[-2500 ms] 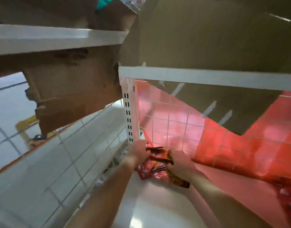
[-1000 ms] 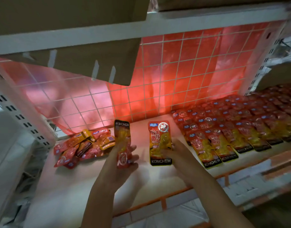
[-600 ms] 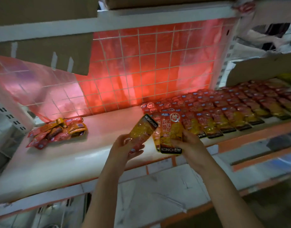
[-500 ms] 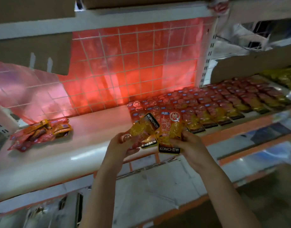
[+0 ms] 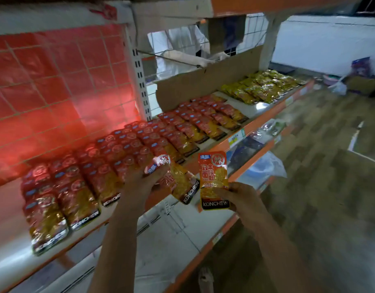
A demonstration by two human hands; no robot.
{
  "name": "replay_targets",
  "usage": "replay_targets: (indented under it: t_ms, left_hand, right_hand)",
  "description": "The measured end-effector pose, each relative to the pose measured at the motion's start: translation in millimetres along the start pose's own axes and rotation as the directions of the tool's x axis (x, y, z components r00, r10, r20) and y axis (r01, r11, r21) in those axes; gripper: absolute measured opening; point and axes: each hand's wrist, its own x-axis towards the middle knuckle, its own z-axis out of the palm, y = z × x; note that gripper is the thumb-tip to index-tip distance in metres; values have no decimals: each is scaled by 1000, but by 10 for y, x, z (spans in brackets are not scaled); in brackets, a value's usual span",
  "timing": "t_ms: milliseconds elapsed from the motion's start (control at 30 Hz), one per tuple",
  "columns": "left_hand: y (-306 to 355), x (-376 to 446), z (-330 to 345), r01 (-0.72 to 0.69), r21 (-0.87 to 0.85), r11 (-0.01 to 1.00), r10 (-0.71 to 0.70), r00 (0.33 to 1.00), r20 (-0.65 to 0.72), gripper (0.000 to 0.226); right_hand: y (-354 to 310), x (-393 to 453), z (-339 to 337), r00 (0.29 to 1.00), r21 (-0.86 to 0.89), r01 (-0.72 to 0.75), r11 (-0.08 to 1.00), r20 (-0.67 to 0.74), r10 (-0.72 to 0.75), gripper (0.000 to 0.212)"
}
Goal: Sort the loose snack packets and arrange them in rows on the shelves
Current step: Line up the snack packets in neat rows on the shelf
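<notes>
While both hands hover at shelf edge, each grips one KONCHEW packet. Left hand (image 5: 144, 178) — fingers curled round tilted packet (image 5: 180, 182), its black end pointing to 5 o'clock. Right hand (image 5: 239, 197) pinches upright packet (image 5: 214, 178) by lower end, thumb on front. Red packet rows (image 5: 123, 153) lie overlapped on shelf (image 5: 6, 240), running from 8 o'clock toward 2 o'clock; yellow packets (image 5: 260, 85) beyond — at 1 o'clock. Red grid panel (image 5: 61, 81) behind at 10 o'clock.

A shop aisle: long white shelves (image 5: 222, 144) with orange front edges carry identical red snack packets (image 5: 152, 142) in neat rows, with yellow packets (image 5: 260, 85) further along. Price labels (image 5: 235, 138) sit on the shelf edge, and a slotted upright (image 5: 140, 81) holds a wire grid back (image 5: 55, 81).
</notes>
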Motion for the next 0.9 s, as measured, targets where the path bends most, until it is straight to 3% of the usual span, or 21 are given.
replay_targets:
  t_ms: [133,267,367,433,567,600,667,800,900]
  left_hand:
    - [30,519,692,-56,31,998,54,996,70,12]
    - [145,1178,1312,-5,-3,1000,5,995,102,14]
    - [249,1645,1627,-91,146,985,71,988,134,28]
    - [262,2010,1856,-56,153,987,32,987,155,20]
    - [294,2591,2315,-9,191,982,-36,972,233,13]
    - [332,2713,2411,-5,200,980,-45,969,242,17]
    - [409,3004,2584,-6,232,973,-46,975,218,27]
    - [573,3573,2856,-54,260,964,41,998,57,26]
    - [746,3899,3036,-70,328,942,94,994,-56,18]
  right_hand:
    - [-164,542,-567,999,18,-35,999,-36,36,31]
    - [-539,1180,-1040,999,9,12,1000,-49,-11,20]
    - [-818,1560,-1321,998,32,41,999,-54,-39,9]
    - [-970,1835,-1550,997,56,56,997,-49,-53,7]
    - [-1163,2348,-1908,999,52,32,998,-21,-30,38]
    - [-1228,2480,-1976,1000,51,29,998,-10,-29,33]
    - [-1355,2796,-2102,998,29,48,998,26,-49,10]
    - [-1685,3513,-2201,988,-39,89,995,126,-83,15]
    - [-1927,4038,-2166,973,-260,183,948,186,-137,7]
